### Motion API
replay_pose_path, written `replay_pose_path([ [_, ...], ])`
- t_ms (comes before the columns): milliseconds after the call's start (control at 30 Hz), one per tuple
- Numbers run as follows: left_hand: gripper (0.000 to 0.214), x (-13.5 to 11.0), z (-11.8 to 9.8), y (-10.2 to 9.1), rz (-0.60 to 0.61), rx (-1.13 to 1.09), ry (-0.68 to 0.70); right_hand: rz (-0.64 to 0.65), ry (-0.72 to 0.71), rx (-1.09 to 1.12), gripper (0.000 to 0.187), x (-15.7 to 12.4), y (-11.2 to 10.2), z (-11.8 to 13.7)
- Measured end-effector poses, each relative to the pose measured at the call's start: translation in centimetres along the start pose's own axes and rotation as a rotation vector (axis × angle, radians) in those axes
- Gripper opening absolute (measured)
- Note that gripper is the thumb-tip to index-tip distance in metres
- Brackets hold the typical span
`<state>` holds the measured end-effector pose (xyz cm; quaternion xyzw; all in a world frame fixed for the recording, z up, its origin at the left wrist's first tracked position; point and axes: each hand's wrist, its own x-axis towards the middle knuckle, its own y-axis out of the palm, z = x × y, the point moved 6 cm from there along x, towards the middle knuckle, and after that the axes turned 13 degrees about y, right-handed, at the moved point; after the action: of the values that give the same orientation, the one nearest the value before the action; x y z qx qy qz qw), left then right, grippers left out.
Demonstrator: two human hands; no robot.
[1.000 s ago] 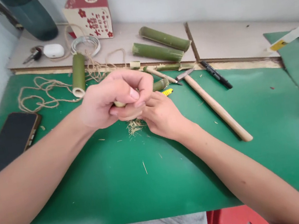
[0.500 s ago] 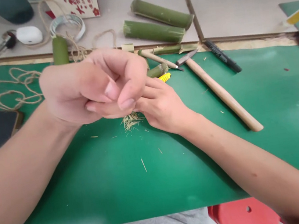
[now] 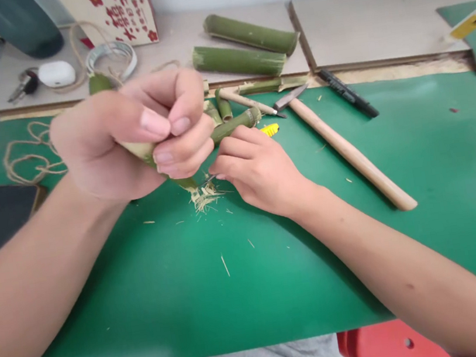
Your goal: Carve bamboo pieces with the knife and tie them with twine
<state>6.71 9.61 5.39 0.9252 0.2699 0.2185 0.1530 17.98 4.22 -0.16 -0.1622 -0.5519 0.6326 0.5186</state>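
My left hand (image 3: 135, 137) is closed around a slim green bamboo stick (image 3: 142, 150), tilted with its frayed lower end over a little heap of pale shavings (image 3: 205, 199). Part of the stick is hidden by my fingers; its upper end (image 3: 99, 82) shows behind the hand. My right hand (image 3: 258, 169) is wrapped around a utility knife whose yellow handle end (image 3: 270, 130) pokes out behind the knuckles. A thin blade (image 3: 207, 180) shows past my fingertips, close to the stick's lower end. Whether it touches the bamboo I cannot tell.
A hammer (image 3: 352, 153), a carving tool (image 3: 249, 103), a black marker (image 3: 349, 93) and bamboo pieces (image 3: 239, 60) lie beyond my right hand. To the left are twine (image 3: 26, 164) and a phone (image 3: 2, 220). A tape roll (image 3: 132, 54) sits on the raised ledge.
My left hand has shifted left and away from my right hand, bringing the stick and its frayed end into sight. The knife blade now shows too. The view has tilted slightly.
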Motion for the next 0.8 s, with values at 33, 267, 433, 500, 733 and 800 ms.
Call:
replay_pose_path([
  [33,0.017,0.1,-0.1,0.0,-0.004,-0.017,0.019,-0.003,0.000,0.006,0.029,-0.1,-0.1,-0.1],
  [267,0.022,-0.2,0.2,1.2,-0.087,-0.048,0.088,0.024,-0.033,0.018,0.029,-0.2,0.5,0.7],
  [433,0.020,-0.3,0.4,1.3,-0.118,-0.041,0.123,-0.021,-0.006,0.087,0.028,-0.1,0.6,1.2],
  [500,0.022,-0.3,0.3,1.3,-0.110,-0.077,0.127,-0.040,0.001,0.097,0.027,-0.1,0.5,1.4],
  [733,0.022,-0.6,-0.3,1.0,-0.193,-0.048,0.098,-0.151,-0.007,-0.003,0.024,-0.5,0.4,1.7],
  [800,0.021,-0.7,-0.3,0.8,-0.232,-0.066,0.124,-0.160,-0.011,-0.009,0.025,-0.5,0.5,1.8],
])
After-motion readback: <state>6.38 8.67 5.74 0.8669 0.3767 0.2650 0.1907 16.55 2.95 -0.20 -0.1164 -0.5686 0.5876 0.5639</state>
